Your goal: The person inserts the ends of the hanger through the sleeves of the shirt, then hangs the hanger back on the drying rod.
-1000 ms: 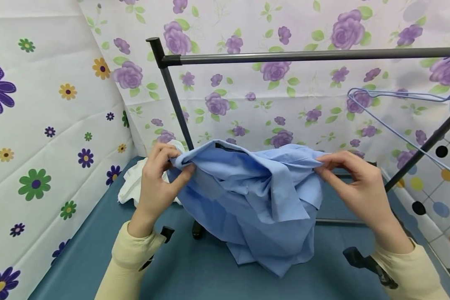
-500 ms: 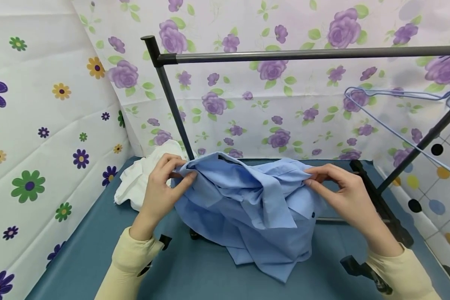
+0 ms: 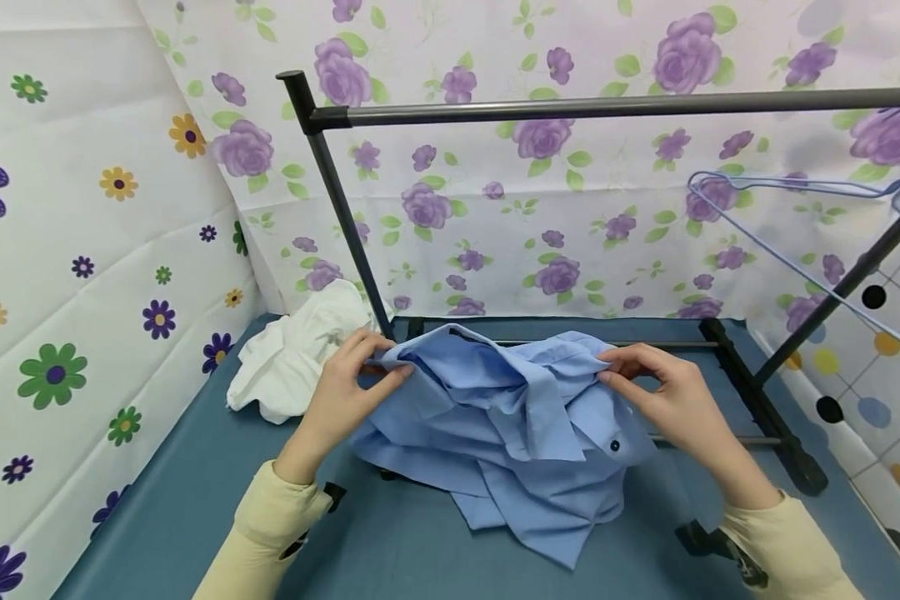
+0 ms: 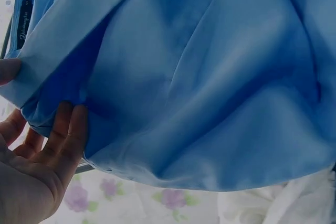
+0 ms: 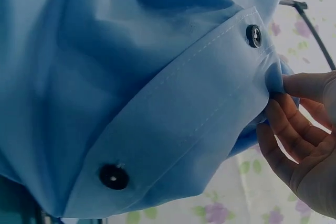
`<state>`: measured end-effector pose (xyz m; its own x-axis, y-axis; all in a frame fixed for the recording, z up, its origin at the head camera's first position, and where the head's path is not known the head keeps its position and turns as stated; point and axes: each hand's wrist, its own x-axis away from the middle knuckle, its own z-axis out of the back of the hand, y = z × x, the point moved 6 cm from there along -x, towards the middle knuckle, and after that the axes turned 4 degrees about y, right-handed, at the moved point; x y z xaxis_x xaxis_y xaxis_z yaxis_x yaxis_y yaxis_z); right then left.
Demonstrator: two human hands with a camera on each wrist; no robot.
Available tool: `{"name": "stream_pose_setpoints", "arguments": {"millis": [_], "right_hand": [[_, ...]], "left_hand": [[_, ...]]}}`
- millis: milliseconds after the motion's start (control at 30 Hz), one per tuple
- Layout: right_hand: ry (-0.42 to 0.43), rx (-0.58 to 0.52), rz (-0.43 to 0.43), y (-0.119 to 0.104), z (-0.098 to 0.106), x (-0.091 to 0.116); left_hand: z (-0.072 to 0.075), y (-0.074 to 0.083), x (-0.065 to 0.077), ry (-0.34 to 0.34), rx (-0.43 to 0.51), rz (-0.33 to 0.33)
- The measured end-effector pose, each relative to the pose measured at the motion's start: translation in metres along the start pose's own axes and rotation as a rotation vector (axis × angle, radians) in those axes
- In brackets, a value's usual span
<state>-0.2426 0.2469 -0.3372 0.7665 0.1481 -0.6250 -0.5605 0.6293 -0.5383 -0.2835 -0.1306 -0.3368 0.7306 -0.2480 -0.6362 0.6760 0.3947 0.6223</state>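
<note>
A light blue button-up shirt hangs crumpled between both hands, its lower part on the blue-green surface. My left hand pinches the collar area at one side between thumb and fingers. On the other side, my right hand pinches the shirt's edge. The left wrist view shows the collar flap and a dark label near the left hand's thumb. Dark buttons run along the stitched placket in the right wrist view, close to the right fingertips. The shirt's underside is hidden.
Behind the shirt stands a dark metal clothes rack. Blue wire hangers hang at its right. A crumpled white garment lies left of the rack post on the blue-green surface. Flowered sheets close off the back and sides.
Both hands have lowered with the shirt and drawn slightly closer together. More of the white garment and the rack's base shows. A button on the shirt has come into view near the right hand.
</note>
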Motion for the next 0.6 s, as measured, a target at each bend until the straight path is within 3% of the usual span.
{"name": "stream_pose_setpoints", "arguments": {"millis": [300, 600], "right_hand": [[-0.043, 0.000, -0.023, 0.019, -0.019, 0.009], [-0.082, 0.007, -0.076, 0.036, -0.035, 0.017]], "left_hand": [[-0.017, -0.016, 0.007, -0.113, -0.065, 0.086], [-0.038, -0.031, 0.017, -0.202, -0.110, 0.099]]}}
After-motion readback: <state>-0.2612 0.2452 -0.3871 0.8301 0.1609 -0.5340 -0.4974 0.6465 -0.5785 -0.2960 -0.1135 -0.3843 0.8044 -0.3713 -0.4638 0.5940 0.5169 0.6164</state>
